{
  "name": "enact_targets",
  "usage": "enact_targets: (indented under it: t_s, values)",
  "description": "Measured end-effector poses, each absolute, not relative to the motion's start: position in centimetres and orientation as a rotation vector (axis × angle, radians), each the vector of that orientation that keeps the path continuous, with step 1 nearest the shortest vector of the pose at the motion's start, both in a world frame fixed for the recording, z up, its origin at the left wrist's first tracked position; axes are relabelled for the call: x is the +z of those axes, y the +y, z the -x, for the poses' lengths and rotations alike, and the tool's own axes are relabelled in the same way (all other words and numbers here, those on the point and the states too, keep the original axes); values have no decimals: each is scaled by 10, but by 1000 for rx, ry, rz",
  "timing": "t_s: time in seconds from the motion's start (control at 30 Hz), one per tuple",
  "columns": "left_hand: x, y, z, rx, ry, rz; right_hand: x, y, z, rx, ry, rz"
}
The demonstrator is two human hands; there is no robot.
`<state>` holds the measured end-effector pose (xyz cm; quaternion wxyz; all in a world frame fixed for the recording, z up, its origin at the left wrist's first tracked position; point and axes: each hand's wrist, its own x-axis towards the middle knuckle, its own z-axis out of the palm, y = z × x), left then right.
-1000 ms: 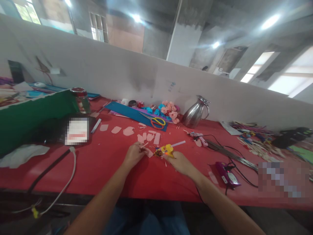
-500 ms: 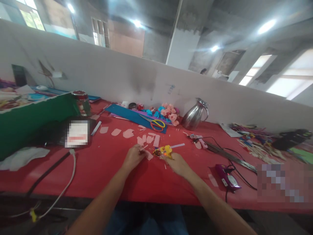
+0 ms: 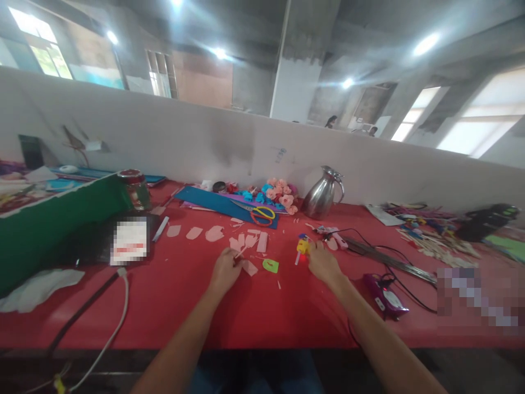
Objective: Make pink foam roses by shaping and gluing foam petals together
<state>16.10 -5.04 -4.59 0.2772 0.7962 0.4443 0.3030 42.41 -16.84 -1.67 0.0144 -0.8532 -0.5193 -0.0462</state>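
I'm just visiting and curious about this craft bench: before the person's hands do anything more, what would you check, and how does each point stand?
1. Left hand grips the thin stick: ok.
2. Pink petal piece lies by that hand: ok.
3. Right hand on the yellow glue gun: ok, but its grip cannot be judged.
4. Glue gun nozzle clear of the fingers: cannot tell.
5. Scissors lie apart from both hands: ok.
6. Cords beside the right hand, a snag risk: not ok.

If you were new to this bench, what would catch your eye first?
The bright red table fills the view. At its middle the left hand pinches a thin stick beside pink petal cutouts, while the right hand holds a yellow glue gun. Behind stand a steel jug and paper flowers.
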Motion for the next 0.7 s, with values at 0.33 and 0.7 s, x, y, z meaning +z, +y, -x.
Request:
enact_targets:
  t_s: [0.33, 0.7]
  values:
    - [-52, -54, -168, 746, 1264, -2200, 2, -145, -367, -133, -1788, 2198]
    - [-51, -57, -163, 1187, 995, -2132, 24, -71, -309, 760, -2040, 1926]
